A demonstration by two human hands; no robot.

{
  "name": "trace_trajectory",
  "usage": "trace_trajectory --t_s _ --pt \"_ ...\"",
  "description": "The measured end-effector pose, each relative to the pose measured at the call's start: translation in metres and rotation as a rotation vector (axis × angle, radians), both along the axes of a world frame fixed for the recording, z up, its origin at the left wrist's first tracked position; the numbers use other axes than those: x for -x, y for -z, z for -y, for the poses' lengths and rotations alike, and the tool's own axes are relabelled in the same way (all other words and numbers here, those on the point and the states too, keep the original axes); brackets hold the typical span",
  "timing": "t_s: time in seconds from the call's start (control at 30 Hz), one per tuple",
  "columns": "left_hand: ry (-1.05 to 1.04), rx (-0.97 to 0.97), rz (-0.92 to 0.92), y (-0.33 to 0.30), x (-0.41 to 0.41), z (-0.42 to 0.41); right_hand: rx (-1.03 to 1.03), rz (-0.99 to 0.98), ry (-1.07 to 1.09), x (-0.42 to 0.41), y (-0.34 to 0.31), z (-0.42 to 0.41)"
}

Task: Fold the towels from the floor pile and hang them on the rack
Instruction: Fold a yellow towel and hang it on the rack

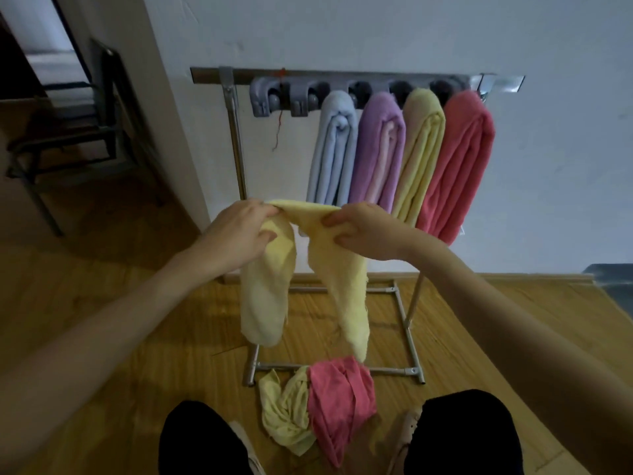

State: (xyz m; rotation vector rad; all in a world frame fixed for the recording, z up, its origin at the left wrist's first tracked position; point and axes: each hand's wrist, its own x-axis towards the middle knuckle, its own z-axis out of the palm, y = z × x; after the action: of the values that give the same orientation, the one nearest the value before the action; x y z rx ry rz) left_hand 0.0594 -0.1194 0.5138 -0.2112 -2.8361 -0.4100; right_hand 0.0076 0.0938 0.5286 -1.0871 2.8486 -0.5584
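The left hand (pixel 239 231) and right hand (pixel 363 231) each keep a closed grip on the top edge of a pale yellow terry towel (pixel 270 296), both ends dangling before the metal rack (pixel 236 132). Four folded towels hang there: blue (pixel 332 149), purple (pixel 376 149), yellow (pixel 418 156), coral (pixel 459 159). Crumpled yellow and pink towels (pixel 318 406) lie on the wooden floor (pixel 102 320), touching the rack's base.

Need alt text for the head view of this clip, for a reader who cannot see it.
Two bare hands, left hand and right hand, hold up a pale yellow towel by its top edge before a rack with blue, purple, yellow and pink folded towels hanging. A yellow-green towel and a pink towel lie crumpled on the wooden floor.
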Motion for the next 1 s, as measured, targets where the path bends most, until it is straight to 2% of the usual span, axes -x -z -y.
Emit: trace_trajectory --t_s 0.1,0.27,0.4,0.67,0.8,1.0 --pt "-0.034 0.028 -0.154 -0.008 0.013 0.001 0.144 -0.104 0.062 0.010 -0.006 0.018" --pt "-0.074 0.235 -0.282 -0.025 0.047 0.018 0.276 -0.181 0.106 0.031 -0.013 0.045" --pt "-0.095 0.304 -0.334 -0.044 0.076 0.033 0.353 -0.140 0.135 0.052 -0.028 0.066" --pt "-0.074 0.321 -0.430 -0.080 0.130 0.031 0.642 0.031 0.211 0.092 -0.057 0.090" --pt "-0.075 0.327 -0.450 -0.091 0.154 0.026 0.686 0.000 0.238 0.114 -0.056 0.099" --pt "-0.040 0.358 -0.421 -0.077 0.179 0.022 0.639 -0.093 0.276 0.144 -0.034 0.105"
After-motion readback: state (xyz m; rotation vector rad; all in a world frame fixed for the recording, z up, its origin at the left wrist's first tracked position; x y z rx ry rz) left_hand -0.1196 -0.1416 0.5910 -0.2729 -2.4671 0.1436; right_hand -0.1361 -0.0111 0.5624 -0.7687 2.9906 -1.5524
